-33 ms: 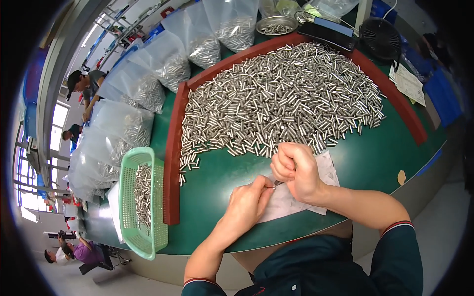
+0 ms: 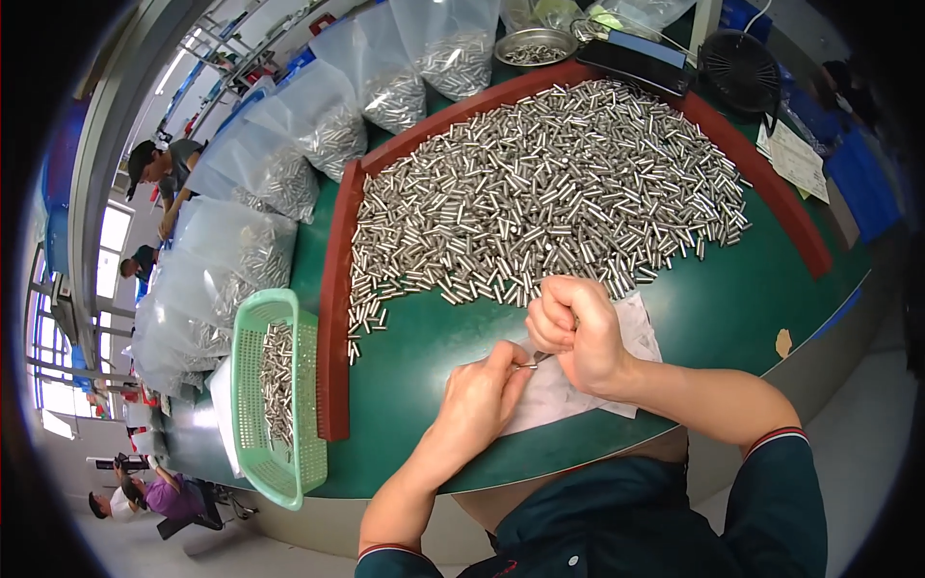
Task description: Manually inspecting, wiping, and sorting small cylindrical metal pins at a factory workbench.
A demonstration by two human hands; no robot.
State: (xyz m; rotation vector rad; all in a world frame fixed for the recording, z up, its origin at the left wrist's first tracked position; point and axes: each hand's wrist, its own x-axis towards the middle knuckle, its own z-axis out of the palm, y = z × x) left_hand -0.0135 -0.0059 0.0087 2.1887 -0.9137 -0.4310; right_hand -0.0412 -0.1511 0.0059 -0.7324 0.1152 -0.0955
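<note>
My left hand [image 2: 479, 393] pinches a small metal pin [image 2: 527, 366] between thumb and forefinger, its end pointing right. Close beside it my right hand [image 2: 576, 332] is curled into a fist. A thin dark tip [image 2: 541, 356] shows below that fist, near the pin; the rest of what the fist holds is hidden. Both hands are over a white cloth or paper sheet [image 2: 549, 400] on the green tabletop [image 2: 414, 337]. Just beyond them spreads a large heap of short silvery metal pins [image 2: 549, 188].
Red-brown rails [image 2: 335, 308] border the heap. A green basket [image 2: 310, 414] with pins stands left. Clear bags of pins [image 2: 332, 116] line the far left. A metal bowl [image 2: 536, 48], a phone [image 2: 636, 65] and a black fan [image 2: 740, 72] stand at the back. Other people [image 2: 159, 169] are far left.
The view has shifted very slightly. Both hands keep the same pose, with the pin still pinched in my left hand.
</note>
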